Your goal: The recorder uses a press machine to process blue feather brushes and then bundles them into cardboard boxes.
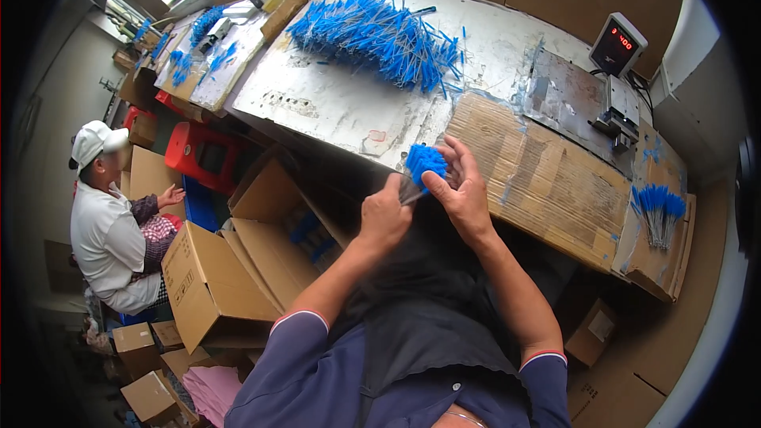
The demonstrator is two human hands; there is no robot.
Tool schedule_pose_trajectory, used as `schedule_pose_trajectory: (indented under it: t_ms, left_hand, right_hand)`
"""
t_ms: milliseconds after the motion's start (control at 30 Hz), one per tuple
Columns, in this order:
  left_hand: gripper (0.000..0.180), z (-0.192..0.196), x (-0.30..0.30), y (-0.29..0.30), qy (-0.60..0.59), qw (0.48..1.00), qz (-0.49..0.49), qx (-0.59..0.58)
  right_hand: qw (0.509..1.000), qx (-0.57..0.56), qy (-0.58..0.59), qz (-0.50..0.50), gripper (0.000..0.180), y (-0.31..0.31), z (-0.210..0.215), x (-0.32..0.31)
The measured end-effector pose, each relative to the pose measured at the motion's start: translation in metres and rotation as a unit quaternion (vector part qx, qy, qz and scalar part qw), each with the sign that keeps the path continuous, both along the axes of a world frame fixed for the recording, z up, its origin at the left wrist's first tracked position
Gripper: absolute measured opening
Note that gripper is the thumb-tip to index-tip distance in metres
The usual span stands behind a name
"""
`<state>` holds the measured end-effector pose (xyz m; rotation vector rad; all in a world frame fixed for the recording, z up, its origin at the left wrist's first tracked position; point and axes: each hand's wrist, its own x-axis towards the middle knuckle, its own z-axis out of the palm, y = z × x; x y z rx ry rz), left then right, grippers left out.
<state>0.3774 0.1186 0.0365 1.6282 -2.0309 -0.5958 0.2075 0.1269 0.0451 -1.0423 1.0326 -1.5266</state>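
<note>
A: We see the left hand (384, 218) and right hand (464, 190) closed around a bundle of blue-tipped sticks (424, 165), blue tips just above the fingers.

B: We can't make out the clear shafts; the fingers hide them. The big pile (376, 36) lies well beyond the fingertips

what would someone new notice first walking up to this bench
Most likely the big heap of blue-tipped sticks spread over the far side of the white table. Next, the small bundle of the same sticks gripped between the left hand and right hand at the table's near edge. A scale with a red lit display stands at the right, and a person in white sits among open cardboard boxes at the left.
</note>
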Motion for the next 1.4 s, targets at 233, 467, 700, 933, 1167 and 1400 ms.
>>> schedule_pose_trajectory:
  t_ms: [233,467,700,933,1167,1400]
  left_hand:
    - [0.022,0.039,0.1,-0.068,0.06,0.915,0.258,-0.303]
    - [0.017,0.052,0.128,-0.098,-0.196,0.933,0.268,-0.139]
    - [0.027,-0.004,0.149,-0.102,-0.352,0.929,0.113,-0.006]
    - [0.017,0.012,0.088,-0.063,0.275,0.954,0.09,0.075]
    - [0.023,0.051,0.085,-0.064,0.072,0.955,0.172,-0.229]
    - [0.013,-0.015,0.185,-0.098,-0.405,0.907,0.116,-0.014]
  right_hand:
    - [0.986,0.051,0.132,-0.085,0.044,-0.01,-0.028,-0.06]
    - [0.993,0.055,0.051,-0.093,0.023,-0.009,-0.039,-0.064]
    - [0.992,0.045,0.063,-0.1,0.018,-0.017,-0.041,-0.06]
    - [0.997,0.01,0.062,-0.033,0.036,-0.015,-0.004,-0.046]
    - [0.995,0.028,0.092,0.008,0.034,-0.012,0.015,-0.061]
    - [0.992,0.111,0.059,0.029,0.022,-0.007,-0.006,-0.041]
